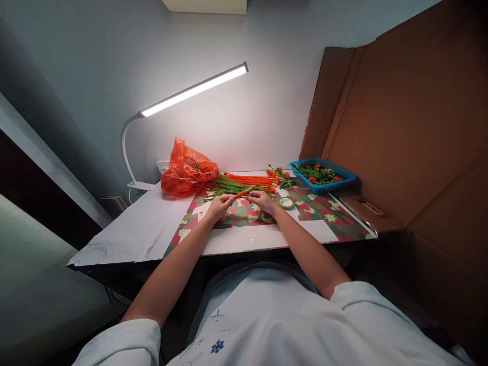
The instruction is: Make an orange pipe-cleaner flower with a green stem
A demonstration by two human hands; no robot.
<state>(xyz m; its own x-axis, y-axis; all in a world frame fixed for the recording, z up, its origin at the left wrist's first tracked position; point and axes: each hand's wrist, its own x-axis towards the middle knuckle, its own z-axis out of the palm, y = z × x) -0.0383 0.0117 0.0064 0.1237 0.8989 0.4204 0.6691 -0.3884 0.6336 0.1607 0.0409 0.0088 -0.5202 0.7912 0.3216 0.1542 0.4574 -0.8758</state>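
Observation:
Over the front of the camouflage-patterned sheet, my left hand [221,206] pinches one end of a short orange coil [241,194], which looks like pipe cleaner wound round a thin pale stick. My right hand [264,202] has its fingers closed at the coil's other end; whatever lies between those fingertips is too small to make out. Just behind both hands lie loose green pipe cleaners [234,185] and a bundle of orange pipe cleaners [257,180]. A roll of green tape [286,203] rests to the right of my right wrist.
An orange plastic bag [186,170] sits at the back left under a lit desk lamp [194,90]. Orange flowers with green stems [278,175] lie near a blue basket [324,188] holding green and orange pieces. Cardboard [404,127] stands along the right side.

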